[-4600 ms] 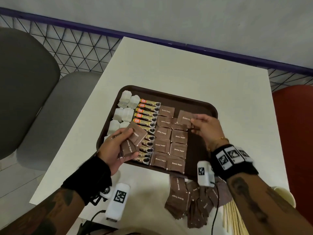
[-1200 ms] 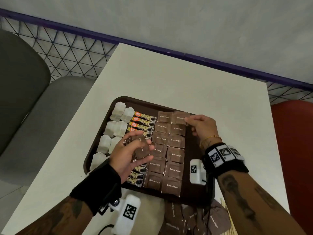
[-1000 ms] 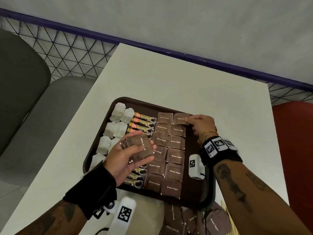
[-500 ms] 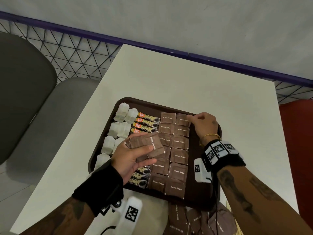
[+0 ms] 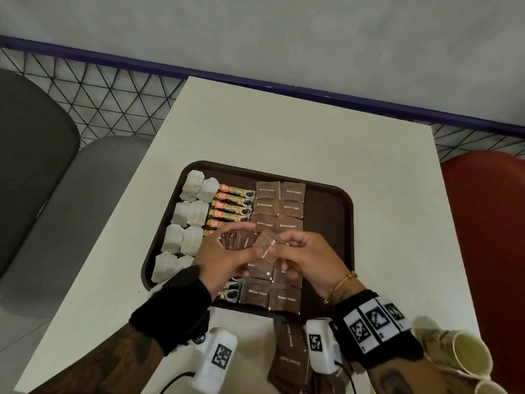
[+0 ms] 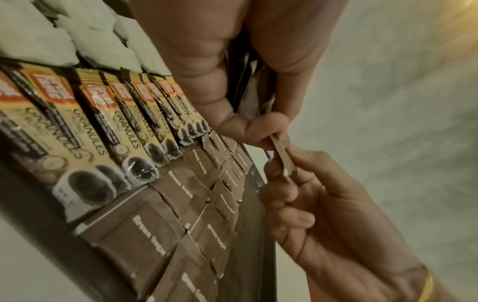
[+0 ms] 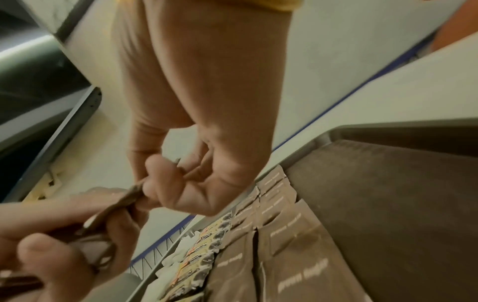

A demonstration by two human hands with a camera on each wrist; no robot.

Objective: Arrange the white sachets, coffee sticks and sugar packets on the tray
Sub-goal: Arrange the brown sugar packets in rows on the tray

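Sugar step: left hand grips a fan of brown paper sugar packets, right hand pinches one packet off, likely bound for the dark brown plastic tray's bare right strip.

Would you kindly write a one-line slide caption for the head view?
Right hand pinches one brown paper sugar packet from the stack in the left hand, above a dark brown plastic tray.

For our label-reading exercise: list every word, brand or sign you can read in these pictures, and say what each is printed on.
"Brown Sugar": brown sugar packets on the tray, and loose ones on the table.
"GRANULES": coffee sticks.
"STRONG": the same sticks, small, in the left wrist view.
Orange brand badge on the sticks: too blurred to read.
Black-and-white square codes: white wrist units and the wristband; no words.
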